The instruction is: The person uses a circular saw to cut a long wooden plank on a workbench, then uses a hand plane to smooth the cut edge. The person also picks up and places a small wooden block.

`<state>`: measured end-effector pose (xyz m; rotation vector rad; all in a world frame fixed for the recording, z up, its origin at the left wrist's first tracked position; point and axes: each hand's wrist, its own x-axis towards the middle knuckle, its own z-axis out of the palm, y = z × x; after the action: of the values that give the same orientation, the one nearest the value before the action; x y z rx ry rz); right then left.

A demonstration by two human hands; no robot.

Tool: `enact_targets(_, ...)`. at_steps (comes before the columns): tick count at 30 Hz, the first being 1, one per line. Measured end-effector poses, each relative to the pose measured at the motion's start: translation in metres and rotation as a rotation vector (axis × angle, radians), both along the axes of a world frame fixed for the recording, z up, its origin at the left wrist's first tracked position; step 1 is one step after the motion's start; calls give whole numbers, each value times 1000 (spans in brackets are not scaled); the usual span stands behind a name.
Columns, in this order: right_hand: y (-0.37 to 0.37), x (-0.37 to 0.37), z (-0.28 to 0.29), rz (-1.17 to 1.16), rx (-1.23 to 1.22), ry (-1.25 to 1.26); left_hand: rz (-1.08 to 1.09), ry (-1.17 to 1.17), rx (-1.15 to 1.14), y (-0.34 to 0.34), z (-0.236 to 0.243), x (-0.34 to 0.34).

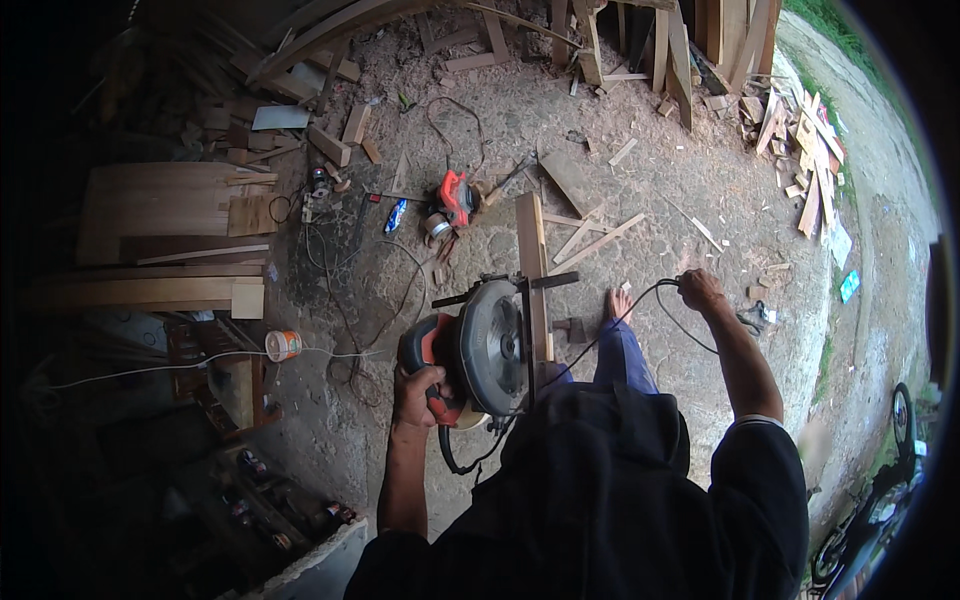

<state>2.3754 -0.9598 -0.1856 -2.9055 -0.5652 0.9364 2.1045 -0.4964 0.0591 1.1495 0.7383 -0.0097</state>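
Observation:
My left hand [415,393] is closed around the red and black handle of a circular saw [490,345], held in front of me to the left. The saw's round dark guard faces right, beside a long wooden beam [531,240] that points away from me; whether they touch I cannot tell. Out to the right, my right hand [702,288] is closed on a black power cord [666,283]. This cord hangs in a loop below the hand and runs back toward the saw.
A red power tool [457,198] and loose cables lie on the floor ahead. A hammer-like head [572,329] is near my bare foot [619,303]. Scrap wood [815,150] is piled at far right, boards [150,205] and a small tub [283,346] left. A motorcycle [880,505] stands lower right.

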Motion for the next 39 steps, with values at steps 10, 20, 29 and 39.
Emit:
enact_targets(10,-192,107,94,-753,561,249,903,138,-235,-10,-107,68)
enact_targets(20,-98,238,206,-162,730,210,969,261,-268,-63,-121,-13)
enact_targets(29,82,310,300,528,648,-663,936,135,-149,-120,-180,-92)
enact_targets(39,268,358,344,546,807,-997,1151,293,-483,-161,-172,-54)
